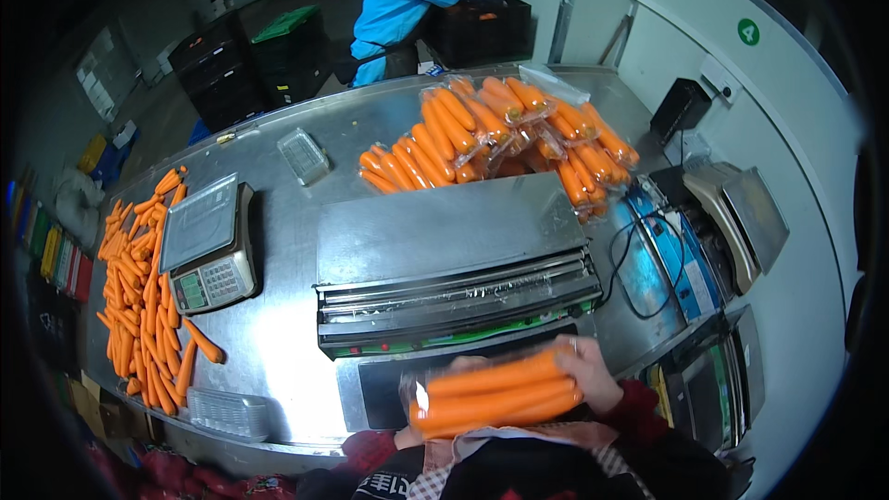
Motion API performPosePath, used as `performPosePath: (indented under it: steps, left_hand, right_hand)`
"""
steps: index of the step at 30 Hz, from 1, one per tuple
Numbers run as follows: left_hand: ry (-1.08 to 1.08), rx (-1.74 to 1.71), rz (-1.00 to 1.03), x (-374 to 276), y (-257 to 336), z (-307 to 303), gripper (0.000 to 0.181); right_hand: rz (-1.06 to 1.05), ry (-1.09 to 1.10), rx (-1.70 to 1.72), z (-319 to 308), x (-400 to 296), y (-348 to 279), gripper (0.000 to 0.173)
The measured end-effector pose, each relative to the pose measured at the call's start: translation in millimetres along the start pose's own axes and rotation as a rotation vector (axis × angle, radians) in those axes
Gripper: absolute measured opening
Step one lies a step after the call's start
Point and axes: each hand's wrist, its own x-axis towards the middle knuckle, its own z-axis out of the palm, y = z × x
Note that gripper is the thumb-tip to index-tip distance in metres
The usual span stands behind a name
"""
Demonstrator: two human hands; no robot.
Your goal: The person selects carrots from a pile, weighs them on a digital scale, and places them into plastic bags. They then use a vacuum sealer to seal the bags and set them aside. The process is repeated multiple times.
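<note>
A pack of carrots [496, 396] in clear plastic film is held up close to my body, above the front edge of the steel table [292, 361]. My right hand [590, 373] grips its right end, thumb and fingers around the film. On the other side, my left hand [469, 362] supports it, mostly hidden behind the pack, with fingertips at its far side. Just beyond stands a film wrapping machine [451, 229] with metal rollers and a flat steel top. A dark plate [389, 396] lies in front of the machine, partly covered by the carrots.
Wrapped carrot packs [444, 132] are piled behind the machine. Loose carrots [139, 298] lie left, beside a digital scale [212, 285]. Clear trays [228, 415] are stacked at the front; another tray [303, 156] sits farther back. A cable [618, 264] loops rightward. A person in blue [399, 0] bends over crates.
</note>
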Motion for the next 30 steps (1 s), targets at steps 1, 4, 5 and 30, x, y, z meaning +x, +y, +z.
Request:
performPosePath:
  steps: [1, 4, 5, 30]
  left_hand:
    - [0.136, 0.031, -0.008, 6.5, 5.1, -2.2, 0.027]
    - [0.46, 0.288, -0.025, 3.3, 33.8, -46.4, 0.01]
    - [0.52, 0.318, -0.018, -5.3, 48.3, -54.3, 0.011]
    - [1.323, 1.155, -0.52, -291.7, 28.4, -473.1, 0.063]
  right_hand:
    - [-0.108, 0.101, 0.065, -5.2, 23.5, 0.3, 0.017]
    - [-0.116, 0.19, 0.524, 0.3, 117.8, -59.3, 0.032]
    - [-0.218, 0.29, 0.459, 5.4, 146.4, -83.2, 0.041]
    - [-0.24, -1.391, -0.213, 466.8, 33.9, -4.7, 0.018]
